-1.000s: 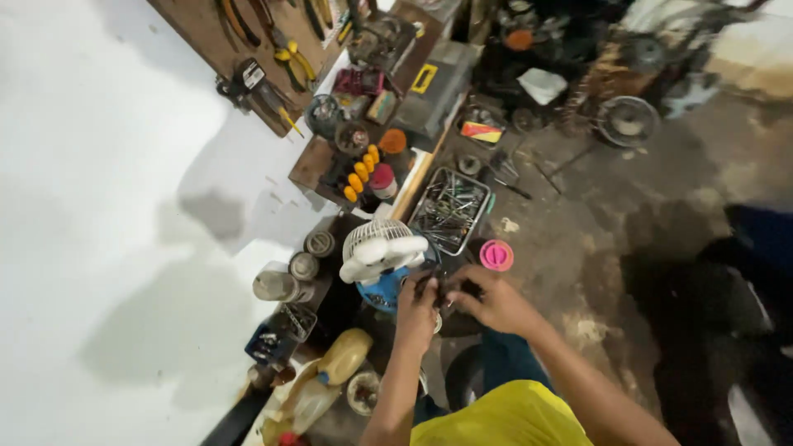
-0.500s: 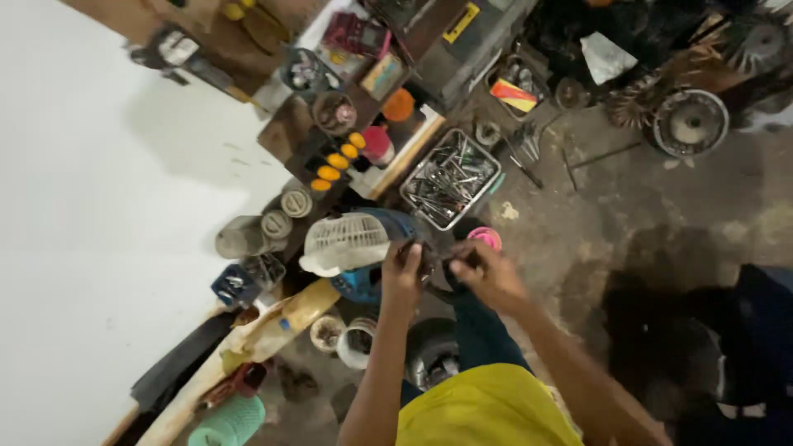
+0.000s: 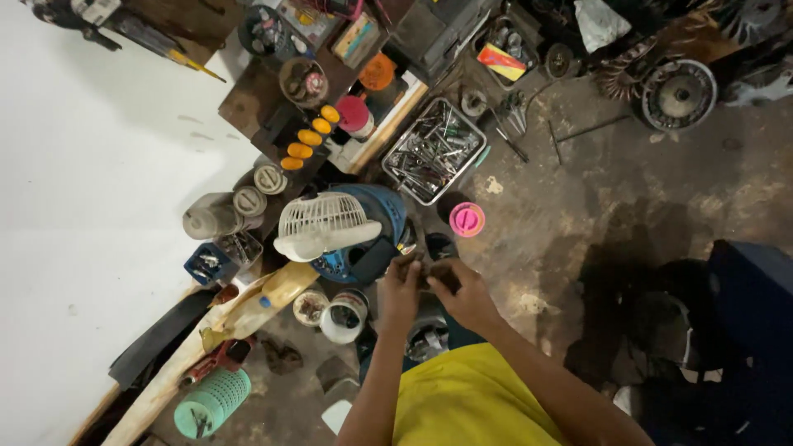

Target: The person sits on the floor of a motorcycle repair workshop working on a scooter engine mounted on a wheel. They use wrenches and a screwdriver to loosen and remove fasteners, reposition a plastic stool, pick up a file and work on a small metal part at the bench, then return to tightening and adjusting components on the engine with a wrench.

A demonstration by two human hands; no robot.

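While the camera looks straight down on a crowded workshop floor, the left hand and the right hand meet just in front of the person's yellow shirt. Both sets of fingers are curled shut around a small dark part held between them, too small and shadowed to identify. It sits above the floor, just beside a blue fan body with a white fan grille lying on top. A round pink lid rests on the concrete near the right hand. Farther off, a metal tray of hand tools stands by a row of orange-handled screwdrivers set in a wooden rack. Near the left forearm are a white pot and a smaller round tin. A teal ribbed cup lies lower left, beside the white wall.
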